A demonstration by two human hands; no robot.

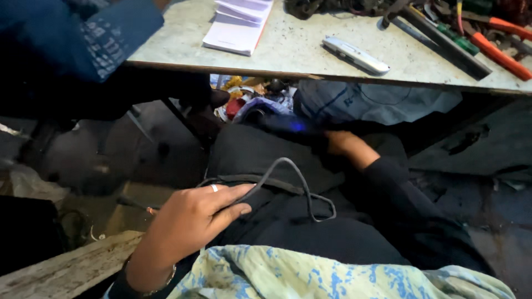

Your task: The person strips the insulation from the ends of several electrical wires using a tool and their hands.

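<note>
While the worktable [310, 55] fills the top of the view, the work itself sits below its edge, on a dark bag [277, 182] spread across the person's lap. By the look of it the job is midway: the bag lies slack and unsettled, its thin grey strap [302, 185] looping loose over the cloth rather than pulled tight or tucked away. The left hand [191, 221], a ring on one finger, pinches that strap between thumb and forefingers near its left end. The right hand [343, 145] reaches to the bag's far end under the table edge; its fingers are hidden in dark fabric, so I cannot tell whether they grip or rest.

Around them, a blue-and-white patterned cloth [310, 277] lies nearest the camera. Cluttered bits crowd the gap under the table, close to the right hand. On the tabletop lie a white booklet [238, 25], a silver folding tool [356, 55] and orange-handled tools [501, 52].
</note>
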